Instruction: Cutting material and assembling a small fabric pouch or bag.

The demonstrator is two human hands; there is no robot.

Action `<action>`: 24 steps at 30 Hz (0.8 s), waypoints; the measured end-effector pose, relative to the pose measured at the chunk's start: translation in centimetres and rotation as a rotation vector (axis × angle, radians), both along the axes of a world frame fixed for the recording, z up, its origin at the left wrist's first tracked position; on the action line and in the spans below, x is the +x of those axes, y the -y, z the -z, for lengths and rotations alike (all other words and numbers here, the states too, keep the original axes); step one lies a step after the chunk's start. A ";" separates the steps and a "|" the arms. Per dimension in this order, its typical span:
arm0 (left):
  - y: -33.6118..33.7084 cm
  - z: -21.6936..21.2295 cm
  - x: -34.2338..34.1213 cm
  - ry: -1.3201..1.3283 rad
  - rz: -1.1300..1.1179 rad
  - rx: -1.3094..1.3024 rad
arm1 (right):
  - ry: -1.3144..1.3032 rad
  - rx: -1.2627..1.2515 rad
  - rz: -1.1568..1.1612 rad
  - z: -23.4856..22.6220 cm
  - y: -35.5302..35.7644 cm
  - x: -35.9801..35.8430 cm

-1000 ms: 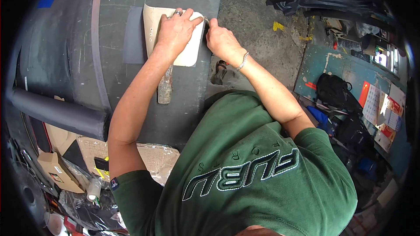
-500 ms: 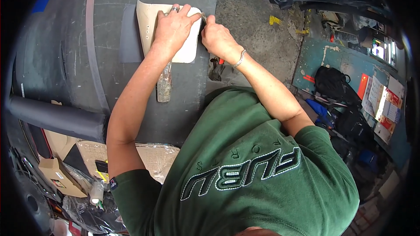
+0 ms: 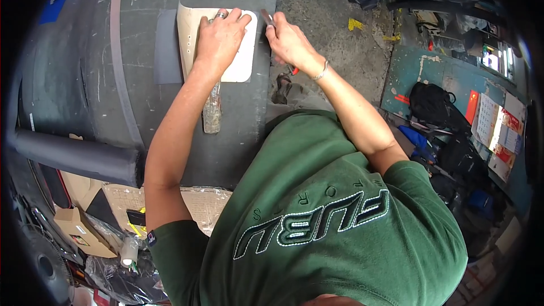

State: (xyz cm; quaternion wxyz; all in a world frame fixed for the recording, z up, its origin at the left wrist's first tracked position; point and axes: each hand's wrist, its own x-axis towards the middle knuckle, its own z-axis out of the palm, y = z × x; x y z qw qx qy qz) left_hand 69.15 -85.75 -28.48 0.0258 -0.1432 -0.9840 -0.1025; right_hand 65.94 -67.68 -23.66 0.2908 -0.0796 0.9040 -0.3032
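My left hand bears down with bent fingers on a long worn bar, its palm covering the bar's far part. Beneath lies a cream template with rounded corners, a row of small holes and a curled-up left edge. A dark grey sheet shows from under the template's left side. My right hand is closed round a knife with a metal blade and a red end. The knife is held just right of the template, near the table's right edge, apart from the template.
The dark worktable carries chalk-like marks and a pale strip. A dark roll lies along its near left. An open cardboard box and a fan stand lower left. Right, a black bag rests on a green board.
My right hand with the knife has moved right, away from the template's edge, and the blade shows more. My left hand's fingers have drawn back from the template's right edge.
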 end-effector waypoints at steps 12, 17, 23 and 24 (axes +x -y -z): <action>-0.1 0.4 -0.1 -0.042 -0.018 0.036 | 0.070 -0.043 0.090 -0.5 -1.8 -0.9; -0.2 0.6 0.0 -0.064 -0.026 0.045 | -0.037 -0.003 0.173 0.4 -2.6 -0.9; -0.4 0.5 -0.2 -0.067 -0.045 0.137 | 0.000 0.028 -0.056 1.3 -2.1 0.1; -0.4 0.5 -0.2 -0.036 -0.058 0.166 | -0.016 -0.012 -0.090 1.3 -2.2 0.2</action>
